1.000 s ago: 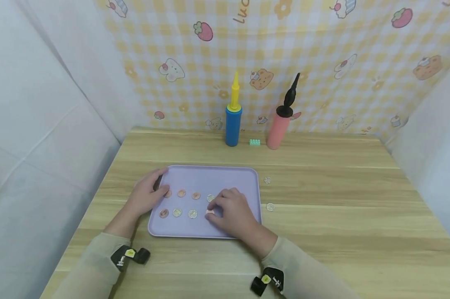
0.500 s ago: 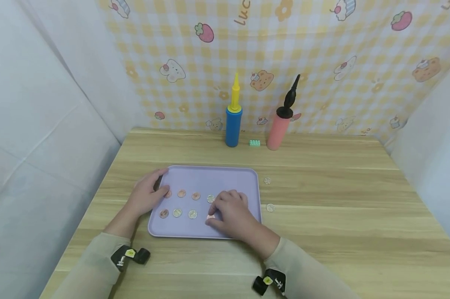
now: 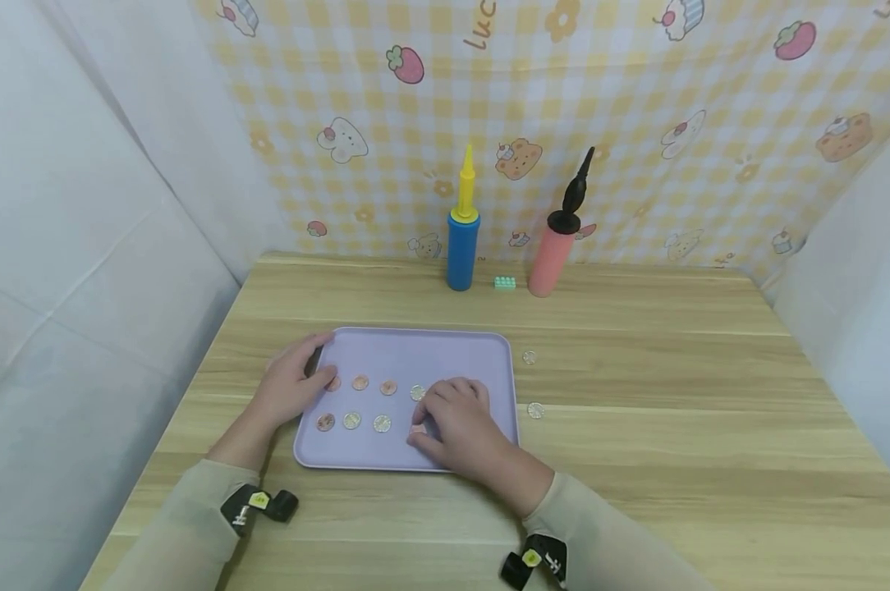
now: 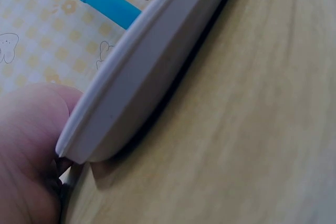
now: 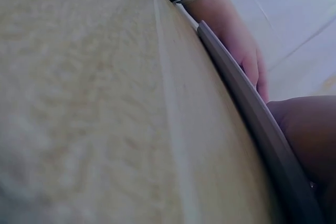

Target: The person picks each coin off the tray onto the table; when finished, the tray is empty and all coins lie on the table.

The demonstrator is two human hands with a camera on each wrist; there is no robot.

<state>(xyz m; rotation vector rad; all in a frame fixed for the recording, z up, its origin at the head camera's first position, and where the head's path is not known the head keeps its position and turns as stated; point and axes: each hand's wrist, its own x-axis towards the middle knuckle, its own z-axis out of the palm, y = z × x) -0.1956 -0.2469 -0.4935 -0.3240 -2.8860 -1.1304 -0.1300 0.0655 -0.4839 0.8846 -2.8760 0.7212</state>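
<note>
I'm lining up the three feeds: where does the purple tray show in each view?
Head: the tray lies centre, left hand on its left edge, right hand over its near right part.
Left wrist: its rim runs diagonally from lower left to top.
Right wrist: its rim runs diagonally down to the right.
Shared landmark: the wooden table.

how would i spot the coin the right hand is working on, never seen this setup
Find the lilac tray on the wooden table; coins lie on it in two rows. Follow the near row rightwards to its end, where the right hand rests. The pinkish coin peeks out under its fingertips, the only coin in that row being touched.
</note>
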